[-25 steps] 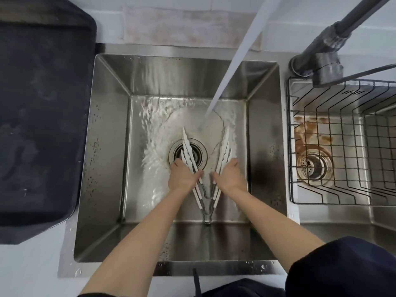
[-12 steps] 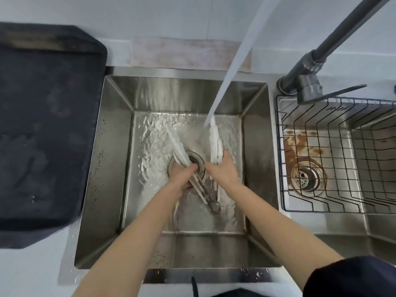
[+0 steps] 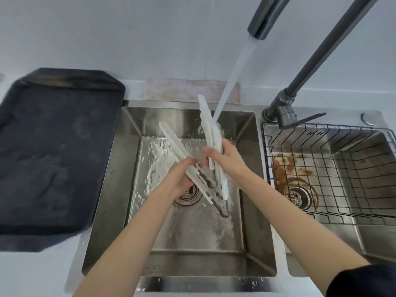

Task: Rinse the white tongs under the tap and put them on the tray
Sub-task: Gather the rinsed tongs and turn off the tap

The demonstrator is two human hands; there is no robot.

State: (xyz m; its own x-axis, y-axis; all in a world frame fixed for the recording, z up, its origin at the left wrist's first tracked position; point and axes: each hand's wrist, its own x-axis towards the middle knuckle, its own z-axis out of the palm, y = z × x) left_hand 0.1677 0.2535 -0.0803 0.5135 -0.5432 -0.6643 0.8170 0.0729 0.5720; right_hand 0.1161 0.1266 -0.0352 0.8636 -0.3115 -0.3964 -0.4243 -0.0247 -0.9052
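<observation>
The white tongs (image 3: 207, 123) are held up over the left sink basin (image 3: 111, 189), arms spread in a V with the metal hinge end pointing down. My left hand (image 3: 182, 179) grips the left arm. My right hand (image 3: 227, 159) grips the right arm, which stands almost upright. Water from the tap spout (image 3: 263, 20) falls in a slanted stream onto the right arm just above my right hand. The dark tray (image 3: 53, 151) lies on the counter left of the sink, with nothing on it.
The tap's dark stem and lever (image 3: 285, 112) rise between the two basins. A black wire basket (image 3: 334, 174) sits in the right basin over a rust-stained drain. The left basin's drain (image 3: 188, 196) lies below my left hand. A pale cloth (image 3: 177, 91) lies behind the sink.
Both hands have lifted the tongs from the sink floor up into the water stream, and the right arm of the tongs now catches the water. The view has tilted upward.
</observation>
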